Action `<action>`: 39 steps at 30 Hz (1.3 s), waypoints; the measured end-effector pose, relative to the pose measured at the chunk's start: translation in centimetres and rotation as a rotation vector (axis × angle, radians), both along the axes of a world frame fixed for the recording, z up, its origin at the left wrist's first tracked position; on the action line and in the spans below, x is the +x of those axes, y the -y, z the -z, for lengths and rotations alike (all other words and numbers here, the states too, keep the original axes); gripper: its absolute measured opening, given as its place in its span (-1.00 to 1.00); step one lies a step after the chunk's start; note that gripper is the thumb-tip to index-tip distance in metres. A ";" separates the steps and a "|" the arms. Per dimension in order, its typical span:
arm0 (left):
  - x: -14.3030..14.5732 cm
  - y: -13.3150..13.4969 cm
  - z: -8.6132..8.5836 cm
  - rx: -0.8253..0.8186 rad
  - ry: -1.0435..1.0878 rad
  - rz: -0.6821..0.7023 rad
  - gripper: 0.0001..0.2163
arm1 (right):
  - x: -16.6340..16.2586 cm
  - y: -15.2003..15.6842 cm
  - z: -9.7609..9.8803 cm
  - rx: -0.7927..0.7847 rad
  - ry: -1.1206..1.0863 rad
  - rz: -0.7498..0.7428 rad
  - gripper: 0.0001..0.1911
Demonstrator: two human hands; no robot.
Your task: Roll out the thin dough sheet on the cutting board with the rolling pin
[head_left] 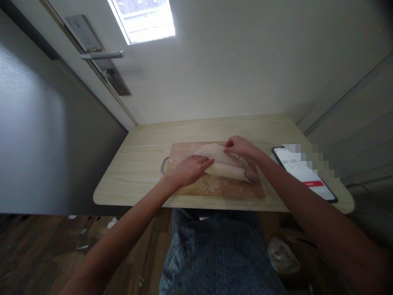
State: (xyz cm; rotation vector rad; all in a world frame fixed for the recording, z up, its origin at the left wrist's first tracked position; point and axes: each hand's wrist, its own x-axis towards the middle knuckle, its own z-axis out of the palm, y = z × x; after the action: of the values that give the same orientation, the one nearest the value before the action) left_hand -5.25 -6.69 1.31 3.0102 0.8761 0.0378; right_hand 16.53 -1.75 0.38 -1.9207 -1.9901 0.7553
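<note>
A pale sheet of dough [219, 157] lies partly wrapped around a rolling pin [251, 175] on a floured wooden board [221, 186]. My left hand [190, 169] lies flat on the left end of the roll, fingers stretched out. Over at the far edge, my right hand [241, 146] pinches the dough sheet between its fingers. Only the pin's right end shows past the dough.
The board sits on a small light wooden table [138, 164] pushed against a white door with a metal handle [102, 55]. A phone [303, 173] with a lit screen lies on the table's right side. A plastic bag [282, 254] lies on the floor below.
</note>
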 end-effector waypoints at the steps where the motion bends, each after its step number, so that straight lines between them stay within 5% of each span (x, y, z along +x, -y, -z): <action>1: 0.0 0.0 0.1 0.011 -0.004 0.000 -0.63 | 0.0 0.0 0.0 0.006 -0.017 -0.002 -0.97; 11: 1.4 -1.5 1.3 0.124 -0.006 -0.046 -0.68 | 1.2 -1.3 0.2 0.111 -0.209 0.094 -0.72; 18: 2.9 -2.7 0.4 0.030 0.116 -0.117 -0.69 | 0.2 0.4 -0.3 0.417 0.055 0.064 -0.73; 27: 6.0 -0.4 2.2 0.098 0.242 -0.297 -0.62 | -3.4 7.3 0.5 0.420 0.257 -0.086 -0.59; 39: 8.2 -3.6 2.7 0.145 0.258 -0.476 -0.64 | -3.0 4.2 1.0 0.364 0.348 0.050 -0.53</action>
State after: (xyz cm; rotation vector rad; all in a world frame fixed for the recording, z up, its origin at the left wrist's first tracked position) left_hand 2.97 -3.07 -1.36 2.7463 1.5809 0.4965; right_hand 13.57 -5.92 -0.61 -1.9639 -2.0794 0.0325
